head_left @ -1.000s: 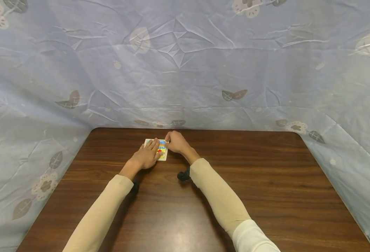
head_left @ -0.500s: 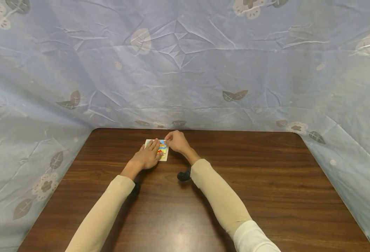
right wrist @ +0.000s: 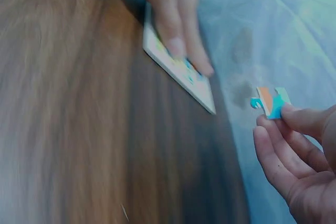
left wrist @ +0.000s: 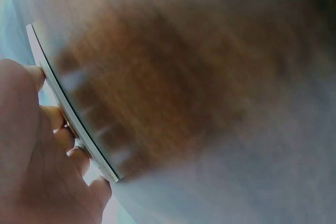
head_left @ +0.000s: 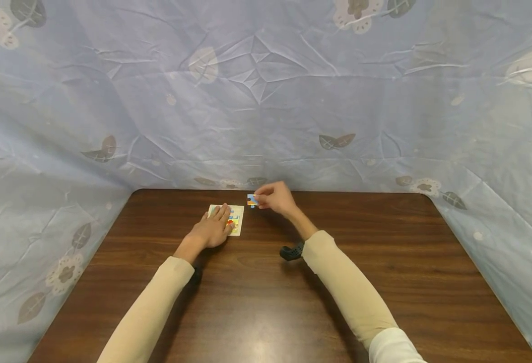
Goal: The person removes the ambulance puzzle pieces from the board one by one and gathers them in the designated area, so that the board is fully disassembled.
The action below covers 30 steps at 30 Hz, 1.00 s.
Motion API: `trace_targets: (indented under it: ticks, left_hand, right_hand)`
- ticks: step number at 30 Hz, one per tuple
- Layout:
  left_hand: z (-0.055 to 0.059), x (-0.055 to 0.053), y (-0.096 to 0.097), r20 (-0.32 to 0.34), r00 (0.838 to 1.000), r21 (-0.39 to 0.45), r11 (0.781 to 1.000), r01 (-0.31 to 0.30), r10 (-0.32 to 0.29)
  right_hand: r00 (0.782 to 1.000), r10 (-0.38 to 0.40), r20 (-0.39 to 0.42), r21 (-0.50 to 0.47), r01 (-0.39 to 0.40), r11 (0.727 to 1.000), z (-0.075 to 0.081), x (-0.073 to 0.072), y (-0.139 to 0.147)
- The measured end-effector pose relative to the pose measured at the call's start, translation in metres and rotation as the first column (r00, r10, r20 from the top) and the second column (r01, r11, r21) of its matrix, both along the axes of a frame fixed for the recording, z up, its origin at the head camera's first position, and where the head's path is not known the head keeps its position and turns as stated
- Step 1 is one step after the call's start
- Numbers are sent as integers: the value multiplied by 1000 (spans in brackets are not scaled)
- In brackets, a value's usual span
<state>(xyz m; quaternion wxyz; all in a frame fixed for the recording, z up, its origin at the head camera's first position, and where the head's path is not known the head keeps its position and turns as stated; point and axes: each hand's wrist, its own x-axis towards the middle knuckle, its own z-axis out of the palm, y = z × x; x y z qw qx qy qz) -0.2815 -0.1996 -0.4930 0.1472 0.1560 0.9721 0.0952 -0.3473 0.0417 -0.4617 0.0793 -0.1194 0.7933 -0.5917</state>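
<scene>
A small puzzle board (head_left: 241, 220) with a white border and a colourful picture lies near the table's far edge. My left hand (head_left: 212, 229) rests flat on it with straight fingers, covering much of its left part. In the left wrist view the board (left wrist: 73, 111) shows edge-on under the fingertips. My right hand (head_left: 278, 198) pinches a blue and orange jigsaw piece (head_left: 252, 200) between thumb and fingers, just right of the board's upper corner. The right wrist view shows the piece (right wrist: 272, 103) held up, its knob sticking out and apart from the board (right wrist: 176, 74).
The brown wooden table (head_left: 257, 292) reaches to a pale blue fabric curtain (head_left: 257, 126) with leaf prints behind it and on both sides. A black wrist mount (head_left: 291, 252) hangs under the right forearm.
My right hand has lifted the jigsaw piece from the board's upper right corner and moved it right. The left hand stays on the board.
</scene>
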Motion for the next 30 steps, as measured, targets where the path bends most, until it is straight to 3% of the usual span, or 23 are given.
trace_targets:
  ticks: [4, 15, 24, 30]
  left_hand:
    - [2, 2, 1, 5, 1000, 2, 1000, 10, -10]
    - [3, 1, 0, 11, 1000, 9, 1000, 14, -14]
    - [2, 3, -3, 15, 1000, 0, 1000, 3, -3]
    - [1, 3, -1, 1, 1000, 2, 1000, 14, -14]
  right_hand:
    - [1000, -18, 3, -16, 18, 1000, 9, 2, 39]
    - [998, -20, 59, 139, 12, 990, 24, 14, 145]
    - [991, -96, 98, 193, 75, 978, 10, 27, 209]
    - [988, -132, 82, 219, 112, 969, -2, 34, 245]
